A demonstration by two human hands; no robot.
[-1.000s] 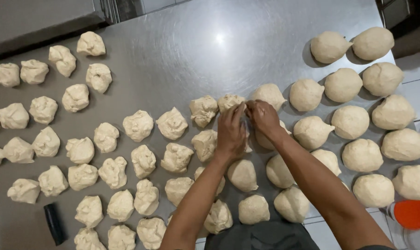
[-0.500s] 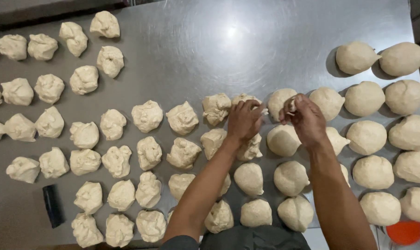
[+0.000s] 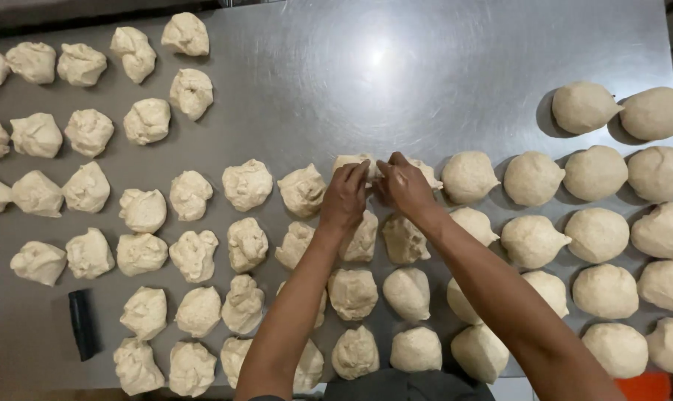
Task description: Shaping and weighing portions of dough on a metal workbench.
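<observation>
My left hand [image 3: 345, 197] and my right hand [image 3: 404, 186] meet at the middle of a steel table [image 3: 396, 82], fingertips together on one rough dough piece [image 3: 355, 160] that shows past my knuckles. Both hands pinch it from either side. Rough, torn dough lumps such as this dough lump [image 3: 247, 184] lie to the left of my hands. Smooth rounded dough balls, like this dough ball [image 3: 532, 178], sit in rows to the right. More lumps lie under my forearms, partly hidden.
Several rough lumps fill the far left, one being a lump [image 3: 37, 135] by the edge. A small black tool [image 3: 81, 324] lies near the front left edge. An orange object [image 3: 641, 386] shows at the bottom right corner. Bare steel stretches across the far middle.
My right hand set a shaped ball down at the right and came back left. Both hands now join on another rough piece. The view shifted slightly.
</observation>
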